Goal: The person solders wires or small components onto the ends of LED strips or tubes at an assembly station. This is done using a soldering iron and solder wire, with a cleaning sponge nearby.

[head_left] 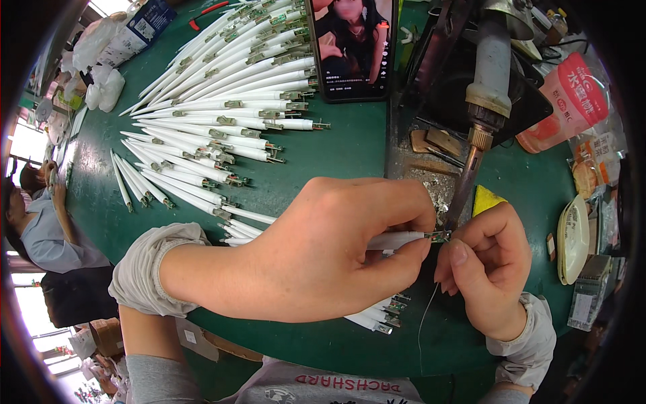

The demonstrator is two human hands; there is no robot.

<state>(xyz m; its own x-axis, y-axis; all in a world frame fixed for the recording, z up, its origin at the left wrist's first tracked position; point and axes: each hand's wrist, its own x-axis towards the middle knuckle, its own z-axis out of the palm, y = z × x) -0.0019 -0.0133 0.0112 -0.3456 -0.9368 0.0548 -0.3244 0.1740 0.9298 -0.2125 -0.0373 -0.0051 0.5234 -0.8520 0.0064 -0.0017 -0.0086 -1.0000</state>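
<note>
Green tabletop (350, 145) spreads beneath fanned pale sticks (202, 106); from afar I watch the left hand (336, 249) pinching one white stick (393, 240) between thumb and forefinger. Its long axis runs left to right, circuit end just beside the soldering iron (488, 87) tip and nearest the right hand (491, 262), whose fingertips close on thin wire (422, 323).
</note>
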